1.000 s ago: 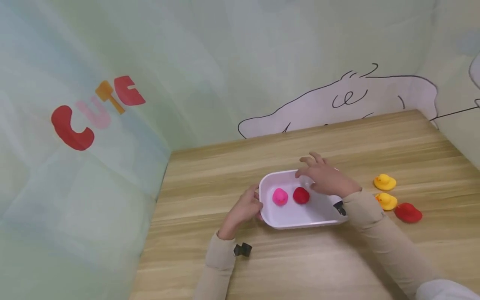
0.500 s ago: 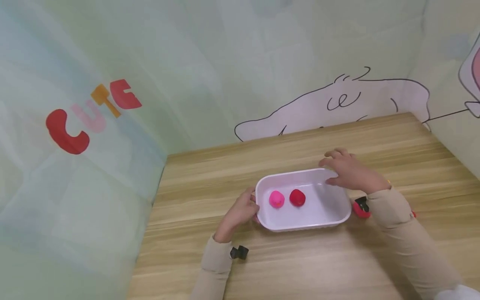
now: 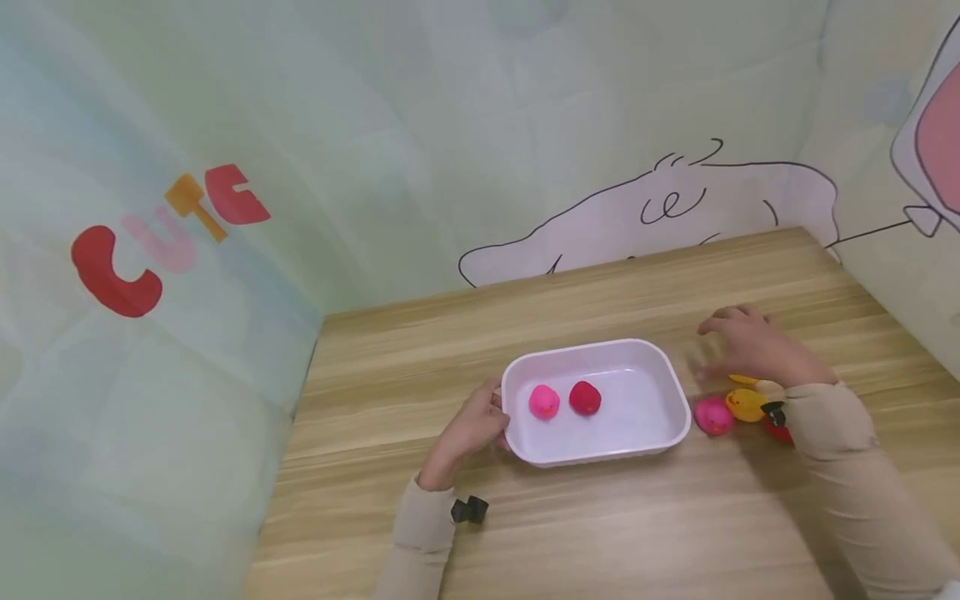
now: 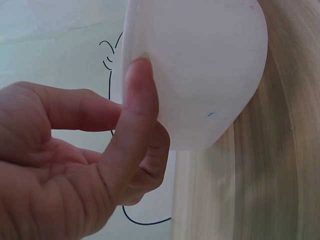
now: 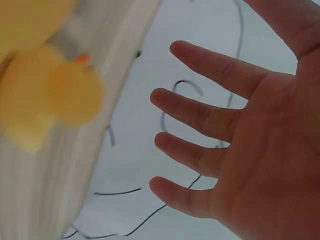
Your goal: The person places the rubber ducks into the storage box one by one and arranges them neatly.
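Observation:
A white plastic basin [image 3: 645, 392] stands mid-table with a pink rubber duck [image 3: 544, 402] and a red rubber duck [image 3: 585, 398] inside. My left hand [image 3: 471, 427] pinches its left rim, thumb on the wall in the left wrist view. To the basin's right are a second pink duck [image 3: 713, 416], a yellow duck [image 3: 747, 405], another yellow duck [image 3: 744, 379] partly under my hand, and a red duck [image 3: 778, 431] mostly behind the sleeve. Over these hovers my right hand [image 3: 757, 346]; in the right wrist view its fingers [image 5: 200, 112] are spread and hold nothing.
The wood-grain table [image 3: 420, 333] meets a printed cloth backdrop [image 3: 405, 167] at its back and left edges. A black clip-like piece [image 3: 470, 509] sits by the left cuff, and another [image 3: 772, 412] by the right cuff.
My right hand has moved right, from over the basin to above the ducks beside it, uncovering the basin's right end and the outside pink duck. My left hand stays on the rim.

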